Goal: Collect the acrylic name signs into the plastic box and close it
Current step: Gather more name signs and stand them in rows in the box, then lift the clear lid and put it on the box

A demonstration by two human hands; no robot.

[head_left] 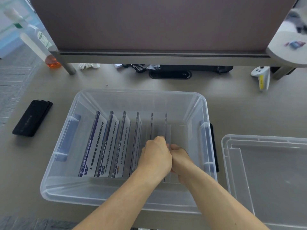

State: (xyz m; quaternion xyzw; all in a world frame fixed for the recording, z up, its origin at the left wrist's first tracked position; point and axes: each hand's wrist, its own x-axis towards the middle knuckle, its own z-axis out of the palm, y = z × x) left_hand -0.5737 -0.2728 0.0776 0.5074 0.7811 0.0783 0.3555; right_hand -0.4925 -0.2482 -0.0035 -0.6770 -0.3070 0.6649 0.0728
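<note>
A clear plastic box [63, 195] stands open on the desk in front of me. Several acrylic name signs [98, 146] stand on edge inside it in a row, the left ones with printed cards facing up-right. Both hands are down in the box at the right end of the row. My left hand [156, 156] and my right hand [180, 159] pinch the rightmost acrylic sign [166, 125] from either side. The box's clear lid [269, 171] lies flat on the desk to the right.
A black phone [32, 117] lies left of the box. A white controller [261, 76] rests at the back right. A partition panel [157, 24] on a metal rail runs across the back, with cables and a crumpled tissue [88, 65] beneath it. A bottle with orange liquid [49, 61] stands back left.
</note>
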